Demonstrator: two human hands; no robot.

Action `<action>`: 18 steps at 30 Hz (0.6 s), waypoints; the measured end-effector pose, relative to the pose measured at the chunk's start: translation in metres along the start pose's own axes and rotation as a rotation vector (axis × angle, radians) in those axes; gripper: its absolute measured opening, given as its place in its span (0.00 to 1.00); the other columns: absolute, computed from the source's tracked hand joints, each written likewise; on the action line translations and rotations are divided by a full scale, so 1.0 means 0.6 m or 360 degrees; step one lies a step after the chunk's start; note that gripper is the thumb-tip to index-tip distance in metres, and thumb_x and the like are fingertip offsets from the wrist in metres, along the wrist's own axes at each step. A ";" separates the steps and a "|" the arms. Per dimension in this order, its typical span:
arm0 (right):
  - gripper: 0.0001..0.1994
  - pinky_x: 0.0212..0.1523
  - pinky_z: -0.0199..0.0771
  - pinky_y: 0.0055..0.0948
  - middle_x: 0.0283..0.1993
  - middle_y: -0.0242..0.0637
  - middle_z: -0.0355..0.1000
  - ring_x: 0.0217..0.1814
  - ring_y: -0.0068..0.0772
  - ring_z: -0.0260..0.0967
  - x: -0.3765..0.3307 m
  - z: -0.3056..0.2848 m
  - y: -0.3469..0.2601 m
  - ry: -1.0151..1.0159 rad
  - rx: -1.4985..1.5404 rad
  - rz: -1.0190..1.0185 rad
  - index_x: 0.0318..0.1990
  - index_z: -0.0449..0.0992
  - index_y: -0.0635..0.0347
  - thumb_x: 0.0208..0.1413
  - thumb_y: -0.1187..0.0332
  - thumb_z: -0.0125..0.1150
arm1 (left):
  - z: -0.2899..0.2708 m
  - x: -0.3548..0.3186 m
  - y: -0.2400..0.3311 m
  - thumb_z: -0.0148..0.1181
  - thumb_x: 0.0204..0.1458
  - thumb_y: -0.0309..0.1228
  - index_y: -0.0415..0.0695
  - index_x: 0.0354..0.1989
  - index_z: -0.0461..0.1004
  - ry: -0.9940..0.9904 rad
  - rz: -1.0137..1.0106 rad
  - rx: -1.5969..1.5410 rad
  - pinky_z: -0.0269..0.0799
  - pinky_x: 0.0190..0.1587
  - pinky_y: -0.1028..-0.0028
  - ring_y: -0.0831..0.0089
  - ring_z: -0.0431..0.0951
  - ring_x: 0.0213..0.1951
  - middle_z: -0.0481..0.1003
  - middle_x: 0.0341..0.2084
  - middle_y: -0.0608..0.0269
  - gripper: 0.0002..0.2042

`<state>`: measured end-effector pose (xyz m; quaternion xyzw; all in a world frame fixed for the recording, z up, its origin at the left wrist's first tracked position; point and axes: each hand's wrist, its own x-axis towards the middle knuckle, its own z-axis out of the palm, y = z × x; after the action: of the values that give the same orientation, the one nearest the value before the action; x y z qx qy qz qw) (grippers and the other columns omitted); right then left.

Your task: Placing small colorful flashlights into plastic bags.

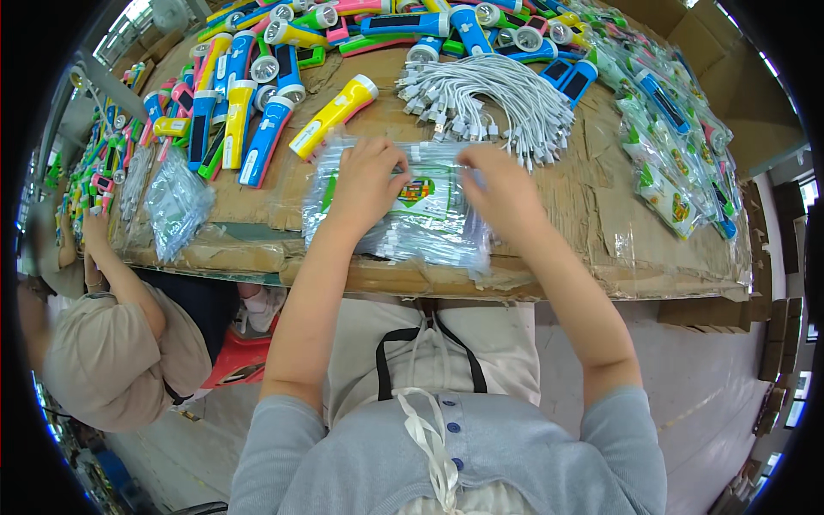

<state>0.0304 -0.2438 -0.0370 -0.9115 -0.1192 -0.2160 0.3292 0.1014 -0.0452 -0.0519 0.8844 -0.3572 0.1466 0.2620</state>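
A stack of clear plastic bags (412, 236) with a coloured print lies at the front edge of the cardboard-covered table, in front of me. My left hand (365, 180) is over the left part of the stack, its fingers curled and closed at the top bag. At the stack's right side is my right hand (502, 189), smeared by motion, so its grip does not show. Just beyond my left hand lies a yellow flashlight (335, 116) with a white head. A bundle of white charging cables (498, 99) rests behind my right hand.
Many coloured flashlights (279, 137) are heaped at the back and left. Filled bags (674, 163) with flashlights are piled at the right. Another stack of clear bags (178, 206) sits left of mine. A co-worker (129, 343) sits at the left by the table (584, 257).
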 end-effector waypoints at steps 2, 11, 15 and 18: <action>0.08 0.42 0.68 0.35 0.34 0.39 0.69 0.41 0.44 0.67 0.015 0.033 -0.007 0.0003 -0.0070 -0.0183 0.34 0.71 0.62 0.44 0.74 0.58 | 0.006 0.003 0.002 0.63 0.41 0.26 0.46 0.32 0.72 -0.0043 -0.0018 0.0018 0.59 0.45 0.64 0.63 0.68 0.42 0.69 0.34 0.63 0.09; 0.06 0.39 0.68 0.34 0.29 0.38 0.66 0.37 0.39 0.66 0.041 0.060 -0.010 -0.0214 -0.0948 -0.0514 0.27 0.70 0.59 0.39 0.72 0.57 | 0.023 0.005 -0.009 0.61 0.40 0.24 0.45 0.29 0.73 0.0146 0.0138 -0.0013 0.60 0.45 0.65 0.63 0.69 0.40 0.69 0.30 0.64 0.07; 0.06 0.39 0.69 0.35 0.30 0.39 0.67 0.37 0.39 0.67 0.021 -0.016 -0.004 -0.0222 -0.1032 -0.0430 0.28 0.70 0.60 0.39 0.72 0.57 | 0.018 0.005 -0.011 0.58 0.41 0.24 0.44 0.24 0.71 0.0243 0.0182 -0.0109 0.61 0.43 0.66 0.63 0.70 0.38 0.70 0.25 0.63 0.03; 0.05 0.37 0.69 0.37 0.29 0.40 0.68 0.37 0.41 0.68 0.009 -0.037 -0.013 -0.0555 -0.1045 -0.0209 0.28 0.71 0.61 0.42 0.70 0.57 | 0.018 0.004 -0.010 0.56 0.40 0.23 0.44 0.24 0.70 0.0311 0.0271 -0.0105 0.62 0.42 0.66 0.63 0.70 0.36 0.70 0.24 0.63 0.03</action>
<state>0.0252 -0.2520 -0.0146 -0.9819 -0.1561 -0.1050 -0.0204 0.1082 -0.0488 -0.0618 0.8233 -0.4083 0.2419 0.3112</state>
